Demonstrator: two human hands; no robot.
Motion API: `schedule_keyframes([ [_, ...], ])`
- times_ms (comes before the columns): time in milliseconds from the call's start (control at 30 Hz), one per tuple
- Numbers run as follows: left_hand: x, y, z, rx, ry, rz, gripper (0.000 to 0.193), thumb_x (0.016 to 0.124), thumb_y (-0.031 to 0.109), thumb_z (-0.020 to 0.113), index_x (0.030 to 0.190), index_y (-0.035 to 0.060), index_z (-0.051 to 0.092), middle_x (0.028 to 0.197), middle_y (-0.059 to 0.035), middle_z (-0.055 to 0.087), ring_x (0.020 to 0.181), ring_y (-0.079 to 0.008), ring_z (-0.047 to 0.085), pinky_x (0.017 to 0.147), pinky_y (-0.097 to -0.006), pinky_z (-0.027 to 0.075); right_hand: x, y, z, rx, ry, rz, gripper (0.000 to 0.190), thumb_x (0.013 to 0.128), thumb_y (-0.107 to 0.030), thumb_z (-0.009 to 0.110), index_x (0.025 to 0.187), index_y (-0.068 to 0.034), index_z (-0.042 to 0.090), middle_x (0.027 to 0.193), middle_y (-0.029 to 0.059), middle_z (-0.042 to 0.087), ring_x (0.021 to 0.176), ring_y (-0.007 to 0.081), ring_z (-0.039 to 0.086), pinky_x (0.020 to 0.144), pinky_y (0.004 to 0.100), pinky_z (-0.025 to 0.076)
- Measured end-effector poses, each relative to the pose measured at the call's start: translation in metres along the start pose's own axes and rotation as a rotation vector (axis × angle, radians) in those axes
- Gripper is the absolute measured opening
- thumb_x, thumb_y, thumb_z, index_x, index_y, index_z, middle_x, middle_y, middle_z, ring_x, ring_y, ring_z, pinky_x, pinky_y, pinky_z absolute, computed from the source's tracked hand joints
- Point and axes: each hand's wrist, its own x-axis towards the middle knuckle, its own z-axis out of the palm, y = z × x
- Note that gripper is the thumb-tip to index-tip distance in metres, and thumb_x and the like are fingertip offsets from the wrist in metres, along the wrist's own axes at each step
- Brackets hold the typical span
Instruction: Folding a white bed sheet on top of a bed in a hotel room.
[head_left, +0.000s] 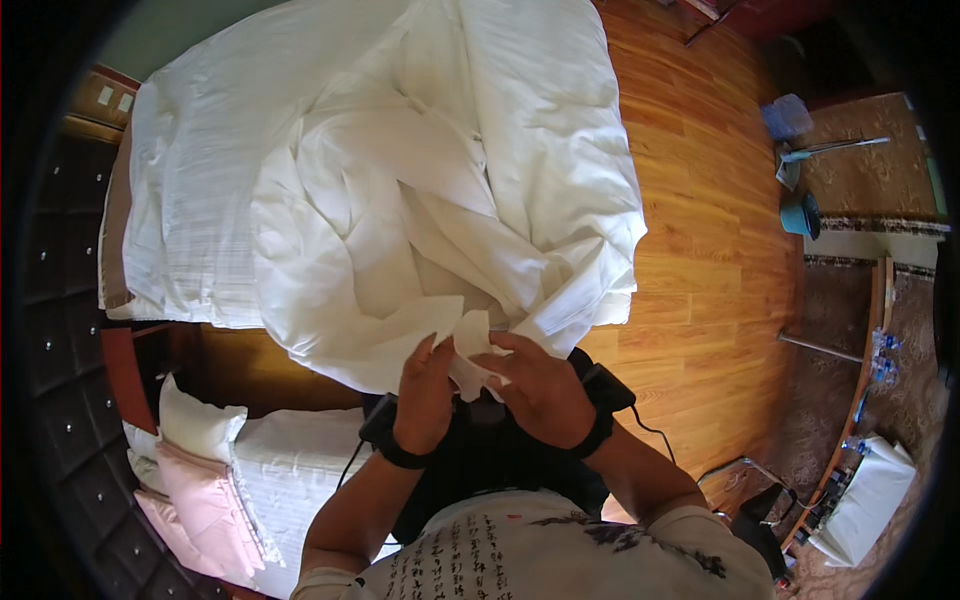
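Note:
A rumpled white duvet cover (337, 195) lies across the bed and drapes over its near edge towards me. My left hand (426, 390) grips a fold of this white fabric between thumb and fingers. Close beside it on the right, my right hand (544, 386) has its fingers bent around a short white flap (472, 341) of cloth. The fabric stands up a little between both hands, and its lower end hangs below my fingers. Part of each fingertip is hidden by the cloth. Both wrists wear black bands.
A second bed (300, 457) with pink pillows (202, 495) stands at lower left, past a reddish-brown nightstand (126, 375). Wooden floor (697, 247) runs along the right. A teal bin (799, 216) stands by the wall. Bottles (885, 356) and a white bag (866, 502) sit on a desk.

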Motion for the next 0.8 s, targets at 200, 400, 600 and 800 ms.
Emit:
schedule_keyframes([
  [200,-0.062,0.053,0.02,-0.09,-0.049,-0.016,0.03,0.1,0.028,0.042,0.11,0.0033,0.056,0.089,-0.0044,0.062,0.077,-0.0109,0.059,0.062,-0.0235,0.046,0.003,-0.089,-0.028,-0.139,-0.127,-0.03,0.039,0.081,-0.007,0.062,0.12,-0.013,0.058,0.125,0.0208,0.051,0.101,0.0333,0.06,0.082,0.0381,0.052],
  [400,-0.148,0.133,0.056,0.099,-0.056,0.113,0.03,0.099,0.03,0.045,0.105,0.0028,0.058,0.086,-0.0016,0.061,0.077,-0.0093,0.057,0.063,-0.024,0.045,-0.004,-0.186,-0.069,-0.164,-0.102,-0.043,0.041,0.082,-0.009,0.062,0.123,-0.011,0.055,0.121,0.0225,0.052,0.105,0.037,0.057,0.088,0.0418,0.049],
  [600,-0.19,0.199,0.066,0.358,-0.123,0.366,0.023,0.096,0.022,0.053,0.094,-0.0007,0.059,0.073,0.0002,0.057,0.066,-0.0055,0.048,0.058,-0.0235,0.04,0.006,-0.267,-0.111,-0.144,-0.084,-0.187,0.04,0.084,-0.01,0.061,0.124,-0.005,0.053,0.117,0.0215,0.054,0.097,0.0359,0.06,0.083,0.0402,0.051],
  [800,-0.181,0.271,0.073,0.483,-0.213,0.645,0.022,0.095,0.02,0.055,0.091,-0.0013,0.059,0.07,0.0032,0.051,0.065,-0.0036,0.042,0.057,-0.0227,0.038,0.037,-0.268,-0.12,0.366,-0.017,-0.215,0.042,0.086,-0.013,0.066,0.124,-0.003,0.051,0.095,0.0118,0.061,0.082,0.0172,0.062,0.073,0.0332,0.051],
])
